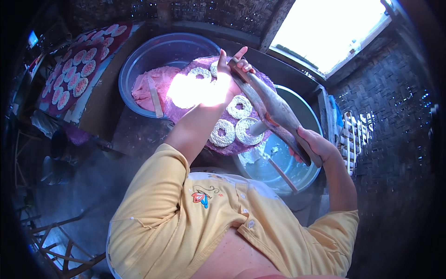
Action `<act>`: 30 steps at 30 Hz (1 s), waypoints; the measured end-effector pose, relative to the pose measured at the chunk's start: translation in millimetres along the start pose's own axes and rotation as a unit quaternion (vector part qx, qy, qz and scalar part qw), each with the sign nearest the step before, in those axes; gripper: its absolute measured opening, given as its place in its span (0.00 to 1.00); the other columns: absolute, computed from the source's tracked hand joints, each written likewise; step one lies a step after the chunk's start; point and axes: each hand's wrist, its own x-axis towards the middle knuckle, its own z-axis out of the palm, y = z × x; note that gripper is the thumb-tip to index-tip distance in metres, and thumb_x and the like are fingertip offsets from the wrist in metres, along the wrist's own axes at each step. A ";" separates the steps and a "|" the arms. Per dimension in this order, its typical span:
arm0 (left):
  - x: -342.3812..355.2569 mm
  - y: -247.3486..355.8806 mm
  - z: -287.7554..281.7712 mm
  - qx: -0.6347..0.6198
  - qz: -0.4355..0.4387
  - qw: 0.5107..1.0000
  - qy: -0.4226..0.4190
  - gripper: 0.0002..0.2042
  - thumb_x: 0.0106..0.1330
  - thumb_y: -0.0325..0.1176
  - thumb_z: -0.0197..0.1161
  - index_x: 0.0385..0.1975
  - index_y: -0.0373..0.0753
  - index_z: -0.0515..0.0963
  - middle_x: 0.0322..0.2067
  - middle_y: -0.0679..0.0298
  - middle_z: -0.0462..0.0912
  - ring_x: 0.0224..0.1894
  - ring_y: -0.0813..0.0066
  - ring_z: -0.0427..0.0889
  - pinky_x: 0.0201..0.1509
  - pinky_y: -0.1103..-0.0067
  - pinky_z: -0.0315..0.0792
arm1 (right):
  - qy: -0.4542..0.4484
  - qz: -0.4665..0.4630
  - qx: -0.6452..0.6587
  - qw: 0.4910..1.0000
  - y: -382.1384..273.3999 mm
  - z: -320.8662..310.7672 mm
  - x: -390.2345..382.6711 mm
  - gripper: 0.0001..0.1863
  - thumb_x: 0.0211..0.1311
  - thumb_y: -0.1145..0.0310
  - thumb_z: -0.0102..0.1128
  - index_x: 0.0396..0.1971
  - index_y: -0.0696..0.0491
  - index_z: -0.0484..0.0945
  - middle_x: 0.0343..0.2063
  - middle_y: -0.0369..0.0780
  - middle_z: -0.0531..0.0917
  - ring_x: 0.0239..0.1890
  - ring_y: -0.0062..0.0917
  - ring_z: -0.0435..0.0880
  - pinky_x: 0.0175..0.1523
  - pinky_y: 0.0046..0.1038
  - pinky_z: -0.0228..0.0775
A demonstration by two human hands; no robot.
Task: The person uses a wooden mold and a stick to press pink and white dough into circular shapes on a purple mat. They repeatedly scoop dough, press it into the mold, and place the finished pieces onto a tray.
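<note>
A long wooden hand press slants from upper left to lower right before me. My left hand grips its upper end, with a finger sticking out. My right hand is wrapped round its lower end. From the middle of the press a pale tube points down at a white ring of dough strands. Other white rings, such as one ring and another ring, lie on a round purple sheet. Bright sunlight washes out part of the sheet and my left forearm.
A blue basin holds pink dough and a flat wooden stick. The green basin at right contains white dough and a stick. Pink rings cover a tray at far left. A bright window opens upper right.
</note>
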 end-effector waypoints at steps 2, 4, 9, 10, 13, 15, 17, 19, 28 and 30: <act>2.0 4.4 -10.4 0.016 -0.001 1.000 0.022 0.36 0.67 0.63 0.33 0.55 0.34 0.66 0.17 0.72 0.64 0.24 0.77 0.70 0.41 0.68 0.69 | 0.006 -0.003 -0.002 1.000 -4.7 2.7 8.1 0.27 0.67 0.45 0.40 0.38 0.58 0.72 0.22 0.39 0.79 0.19 0.20 0.78 0.25 0.23 0.72; 2.6 11.0 -14.4 0.023 0.013 1.000 0.002 0.35 0.67 0.63 0.34 0.56 0.34 0.65 0.17 0.73 0.64 0.24 0.78 0.69 0.42 0.70 0.69 | 0.022 -0.011 -0.024 0.999 -10.3 5.9 15.4 0.25 0.68 0.47 0.41 0.39 0.58 0.71 0.21 0.39 0.78 0.19 0.20 0.77 0.24 0.22 0.71; -6.0 20.9 -11.9 0.048 0.036 0.998 0.010 0.33 0.67 0.62 0.36 0.52 0.36 0.67 0.18 0.73 0.64 0.23 0.79 0.69 0.44 0.74 0.66 | 0.012 -0.024 -0.022 0.999 -19.3 11.2 16.6 0.24 0.68 0.49 0.42 0.39 0.58 0.71 0.20 0.38 0.77 0.16 0.19 0.75 0.21 0.21 0.68; -9.3 20.1 -12.6 0.037 0.020 0.999 0.014 0.32 0.67 0.62 0.37 0.52 0.36 0.67 0.18 0.73 0.65 0.23 0.79 0.69 0.43 0.74 0.66 | 0.030 -0.002 -0.037 0.999 -19.8 11.2 15.0 0.24 0.68 0.49 0.43 0.39 0.58 0.71 0.20 0.38 0.77 0.16 0.19 0.75 0.20 0.21 0.68; -16.9 15.4 -17.3 -0.017 -0.010 1.000 0.002 0.31 0.67 0.62 0.37 0.50 0.38 0.69 0.18 0.71 0.66 0.24 0.78 0.69 0.43 0.74 0.66 | 0.044 0.022 -0.052 0.997 -20.0 10.5 12.0 0.22 0.69 0.51 0.40 0.39 0.57 0.71 0.21 0.37 0.78 0.17 0.18 0.76 0.21 0.19 0.70; -13.6 15.3 -16.9 -0.016 0.005 1.000 -0.027 0.32 0.67 0.62 0.37 0.51 0.37 0.69 0.18 0.71 0.66 0.23 0.78 0.69 0.43 0.74 0.66 | 0.050 -0.013 -0.089 0.995 -20.4 10.3 13.5 0.22 0.69 0.50 0.40 0.39 0.57 0.71 0.21 0.37 0.77 0.17 0.17 0.75 0.21 0.19 0.69; -2.2 21.4 -9.7 -0.010 0.016 0.997 -0.070 0.34 0.66 0.63 0.37 0.55 0.37 0.66 0.18 0.71 0.65 0.24 0.77 0.69 0.42 0.73 0.66 | 0.067 -0.045 -0.104 0.991 -21.4 11.3 16.5 0.23 0.69 0.49 0.39 0.40 0.56 0.71 0.22 0.37 0.78 0.17 0.17 0.75 0.22 0.18 0.68; 9.4 31.7 4.0 0.041 0.037 0.998 -0.043 0.35 0.65 0.64 0.36 0.57 0.38 0.64 0.18 0.70 0.65 0.24 0.77 0.69 0.43 0.72 0.66 | 0.059 -0.094 -0.086 0.990 -22.4 14.5 19.2 0.25 0.69 0.47 0.37 0.41 0.56 0.70 0.23 0.36 0.78 0.17 0.16 0.74 0.22 0.17 0.67; -31.6 84.4 30.5 -0.035 -0.024 0.984 -0.170 0.34 0.65 0.62 0.40 0.62 0.42 0.59 0.20 0.71 0.68 0.26 0.75 0.71 0.48 0.70 0.68 | -0.073 -0.070 -0.012 0.995 -19.6 43.3 28.8 0.34 0.69 0.42 0.30 0.27 0.57 0.75 0.19 0.35 0.77 0.16 0.17 0.74 0.23 0.19 0.66; -46.8 87.7 21.1 0.011 0.021 1.000 -0.009 0.32 0.66 0.61 0.38 0.62 0.42 0.60 0.18 0.72 0.67 0.23 0.77 0.69 0.35 0.75 0.70 | -0.052 -0.073 -0.055 0.994 -21.8 46.1 38.0 0.30 0.69 0.44 0.33 0.31 0.57 0.74 0.19 0.35 0.77 0.16 0.17 0.74 0.22 0.18 0.66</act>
